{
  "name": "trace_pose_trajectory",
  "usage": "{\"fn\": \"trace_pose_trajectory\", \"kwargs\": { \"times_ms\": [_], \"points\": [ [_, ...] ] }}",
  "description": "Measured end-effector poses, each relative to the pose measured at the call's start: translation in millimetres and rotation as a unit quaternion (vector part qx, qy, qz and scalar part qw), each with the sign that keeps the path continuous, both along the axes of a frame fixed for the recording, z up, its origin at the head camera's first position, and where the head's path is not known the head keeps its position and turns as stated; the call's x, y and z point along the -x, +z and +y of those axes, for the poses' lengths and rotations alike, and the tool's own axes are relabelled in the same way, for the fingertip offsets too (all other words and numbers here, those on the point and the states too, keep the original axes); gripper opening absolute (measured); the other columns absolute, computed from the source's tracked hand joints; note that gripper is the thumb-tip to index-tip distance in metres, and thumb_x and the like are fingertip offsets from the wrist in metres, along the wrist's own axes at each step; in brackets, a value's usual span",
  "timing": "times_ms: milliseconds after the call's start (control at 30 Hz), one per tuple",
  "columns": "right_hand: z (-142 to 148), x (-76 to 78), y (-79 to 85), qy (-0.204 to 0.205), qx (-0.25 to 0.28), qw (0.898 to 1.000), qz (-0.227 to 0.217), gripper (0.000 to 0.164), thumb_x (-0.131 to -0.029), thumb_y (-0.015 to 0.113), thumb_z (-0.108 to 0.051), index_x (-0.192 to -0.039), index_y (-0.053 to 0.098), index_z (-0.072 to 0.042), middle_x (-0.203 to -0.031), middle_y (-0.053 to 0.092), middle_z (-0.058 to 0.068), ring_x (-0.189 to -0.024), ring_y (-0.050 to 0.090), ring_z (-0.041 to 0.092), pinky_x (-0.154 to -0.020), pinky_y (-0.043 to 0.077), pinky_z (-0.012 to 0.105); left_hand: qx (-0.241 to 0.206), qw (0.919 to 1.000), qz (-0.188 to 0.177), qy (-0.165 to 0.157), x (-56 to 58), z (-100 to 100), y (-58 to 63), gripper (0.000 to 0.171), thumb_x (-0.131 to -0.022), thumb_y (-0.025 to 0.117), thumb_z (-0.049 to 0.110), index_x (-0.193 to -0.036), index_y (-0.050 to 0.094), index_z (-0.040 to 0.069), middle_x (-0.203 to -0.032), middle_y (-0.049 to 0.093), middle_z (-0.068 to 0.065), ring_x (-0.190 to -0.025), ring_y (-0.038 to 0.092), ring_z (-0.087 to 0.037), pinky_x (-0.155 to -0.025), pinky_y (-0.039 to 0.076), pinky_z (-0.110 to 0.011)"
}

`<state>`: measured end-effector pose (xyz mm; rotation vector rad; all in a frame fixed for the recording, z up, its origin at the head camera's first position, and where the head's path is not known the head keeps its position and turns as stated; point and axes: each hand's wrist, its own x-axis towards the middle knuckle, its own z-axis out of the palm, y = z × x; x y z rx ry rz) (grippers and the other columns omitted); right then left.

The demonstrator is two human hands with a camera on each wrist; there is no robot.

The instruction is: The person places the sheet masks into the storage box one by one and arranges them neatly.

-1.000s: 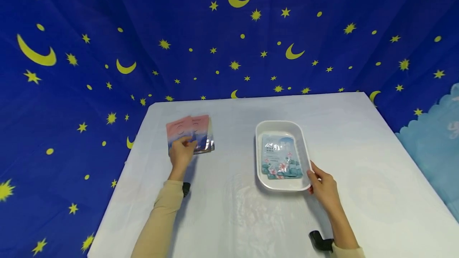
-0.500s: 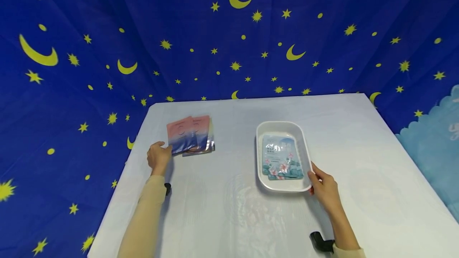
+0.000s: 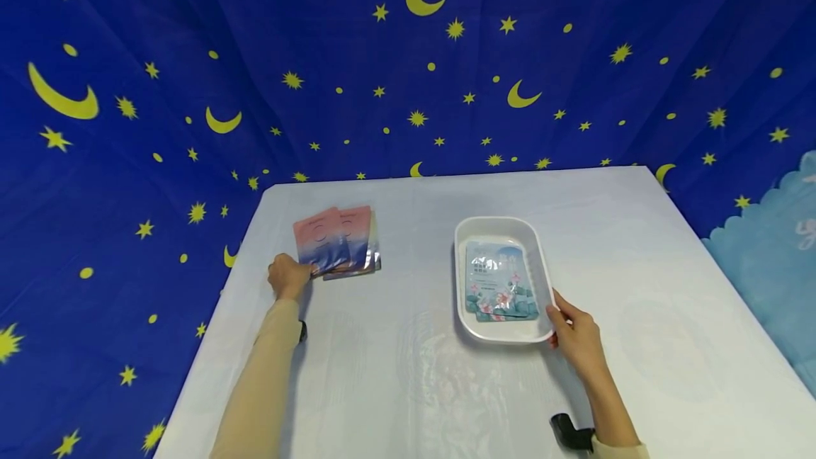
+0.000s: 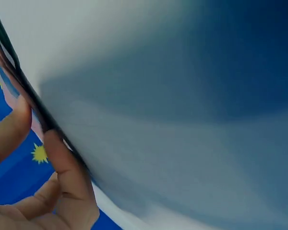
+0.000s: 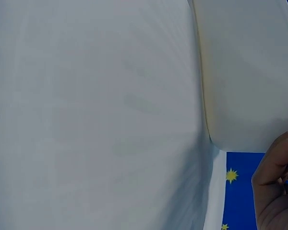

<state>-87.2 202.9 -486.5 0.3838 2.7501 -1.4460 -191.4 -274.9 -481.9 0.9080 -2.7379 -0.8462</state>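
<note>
Several flat foil face mask packets (image 3: 321, 236), pink fading to blue, lie overlapped at the far left of the table. My left hand (image 3: 290, 277) pinches the near-left corner of the leftmost one. In the left wrist view, the thumb and a finger (image 4: 62, 153) meet at the packet's thin edge (image 4: 36, 103). On the right sits a white plastic tray (image 3: 468, 328), holding light blue packets (image 3: 500, 278) with pink flowers, overlapped flat on its bottom. My right hand (image 3: 576, 335) grips the tray's near-right rim; part of that hand shows in the right wrist view.
A white-covered table (image 3: 395, 360) lies beneath everything. Behind it and to the left hangs a dark blue cloth (image 3: 357, 41) with yellow moons and stars. A light blue patterned cloth (image 3: 771, 253) is at the right.
My left hand has moved from above the middle of the pink-blue packets left to their near-left corner, then slightly right against it. The right hand stays on the tray's rim.
</note>
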Motion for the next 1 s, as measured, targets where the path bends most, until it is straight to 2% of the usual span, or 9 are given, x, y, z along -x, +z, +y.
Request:
{"fn": "trace_pose_trajectory", "kwargs": {
  "times_ms": [200,333,400,467,567,700,800,867,1000],
  "points": [
    [0,1.0,-0.7,0.001,0.002,1.000,-0.003,0.045,-0.092,0.047,-0.028,-0.132,0.042,-0.009,-0.079,0.053,0.015,-0.045,0.051,0.011,-0.040,0.043,0.024,-0.059,0.9978,-0.016,0.027,-1.5,-4,4.5,0.043,-0.064,0.070,0.016,-0.095,0.060,-0.011,-0.096,0.060,-0.028,-0.091,0.055,-0.041,-0.079,0.046,-0.048],
    [1,0.9,-1.1,0.000,0.002,1.000,-0.003,0.045,-0.092,0.047,-0.029,-0.132,0.042,-0.009,-0.077,0.052,0.014,-0.044,0.051,0.011,-0.039,0.043,0.024,-0.080,0.9955,-0.029,0.042,-1.8,-7,7.5,0.032,-0.063,0.061,0.009,-0.090,0.063,-0.008,-0.074,0.065,-0.017,-0.076,0.061,-0.031,-0.067,0.049,-0.037],
    [1,0.6,-1.3,0.000,0.002,1.000,-0.002,0.045,-0.092,0.047,-0.028,-0.132,0.042,-0.009,-0.077,0.053,0.014,-0.044,0.051,0.011,-0.039,0.043,0.024,-0.124,0.9906,-0.018,0.054,-1.2,-9,6.8,0.029,-0.065,0.059,0.005,-0.090,0.064,-0.007,-0.057,0.063,-0.009,-0.062,0.063,-0.022,-0.060,0.049,-0.029],
    [1,0.3,-1.5,0.000,0.001,1.000,0.001,0.045,-0.092,0.047,-0.028,-0.132,0.043,-0.008,-0.077,0.053,0.014,-0.044,0.051,0.011,-0.039,0.043,0.024,-0.187,0.9801,0.006,0.066,-1.0,-10,5.0,0.030,-0.067,0.057,0.001,-0.095,0.064,-0.008,-0.051,0.060,-0.004,-0.049,0.062,-0.014,-0.055,0.052,-0.024],
    [1,-0.1,-1.1,0.002,0.000,1.000,0.004,0.044,-0.092,0.047,-0.027,-0.131,0.043,-0.008,-0.077,0.053,0.014,-0.044,0.051,0.011,-0.039,0.043,0.023,-0.296,0.9503,0.059,0.076,-3.1,-10,5.3,0.035,-0.073,0.051,-0.006,-0.107,0.057,-0.012,-0.060,0.059,-0.003,-0.042,0.059,-0.008,-0.054,0.055,-0.024],
    [0,-0.5,-0.1,0.005,0.000,1.000,0.002,0.044,-0.092,0.047,-0.026,-0.132,0.042,-0.007,-0.077,0.052,0.013,-0.044,0.051,0.011,-0.039,0.043,0.023,-0.368,0.9178,0.121,0.087,-5.5,-7,5.0,0.036,-0.076,0.047,-0.012,-0.111,0.052,-0.015,-0.075,0.057,-0.012,-0.048,0.060,-0.008,-0.055,0.055,-0.025],
    [0,-0.3,0.2,0.005,0.000,1.000,0.004,0.044,-0.092,0.047,-0.025,-0.132,0.042,-0.007,-0.076,0.051,0.013,-0.044,0.051,0.011,-0.039,0.043,0.023,-0.384,0.9066,0.153,0.085,-5.0,-6,5.3,0.035,-0.073,0.049,-0.016,-0.108,0.054,-0.015,-0.081,0.054,-0.016,-0.051,0.061,-0.012,-0.055,0.055,-0.026],
    [0,-0.3,0.1,0.004,0.000,1.000,0.007,0.044,-0.092,0.047,-0.025,-0.132,0.043,-0.007,-0.075,0.052,0.013,-0.044,0.051,0.011,-0.039,0.042,0.023,-0.409,0.8925,0.176,0.072,-4.4,-6,5.2,0.033,-0.072,0.050,-0.018,-0.105,0.055,-0.015,-0.079,0.054,-0.017,-0.050,0.062,-0.016,-0.052,0.055,-0.026],
    [1,-0.2,0.2,0.005,-0.001,1.000,0.010,0.044,-0.091,0.047,-0.024,-0.131,0.043,-0.007,-0.075,0.052,0.014,-0.043,0.050,0.011,-0.039,0.042,0.024,-0.415,0.8915,0.174,0.047,-4.5,0,14.3,0.036,-0.073,0.054,-0.017,-0.108,0.055,-0.012,-0.079,0.056,-0.019,-0.051,0.063,-0.019,-0.056,0.056,-0.027]
  ]
}}
